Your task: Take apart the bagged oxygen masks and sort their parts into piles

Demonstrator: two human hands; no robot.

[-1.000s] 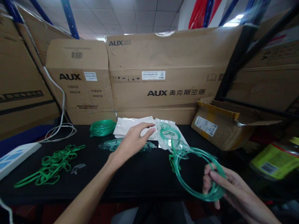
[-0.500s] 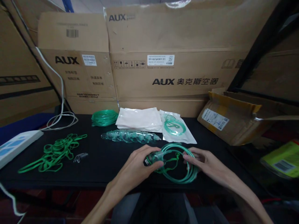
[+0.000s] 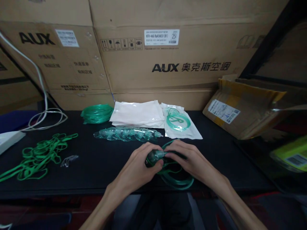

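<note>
My left hand [image 3: 144, 164] is closed around a clear green oxygen mask [image 3: 152, 156] near the table's front edge. At the mask's pale connector, my right hand [image 3: 187, 156] pinches the end of the green tubing [image 3: 178, 183]. The rest of that tubing lies in a loose coil under both hands, partly hidden by them. A green elastic strap [image 3: 170, 171] hangs from the mask inside the coil. Beyond the hands lies a row of nested clear green masks [image 3: 128, 134].
Behind stand a green tubing coil [image 3: 97, 113], a stack of white pouches [image 3: 137, 113] and a pouch with packed tubing [image 3: 181, 123]. Green straps [image 3: 43, 155] and small clear pieces [image 3: 69, 160] lie left. An open carton [image 3: 242, 108] sits right; large cartons [image 3: 168, 83] wall the back.
My right hand has moved left from the coil's right side to the mask's connector, now pinching the tubing there. My left hand still holds the mask. The view has tilted down and come closer.
</note>
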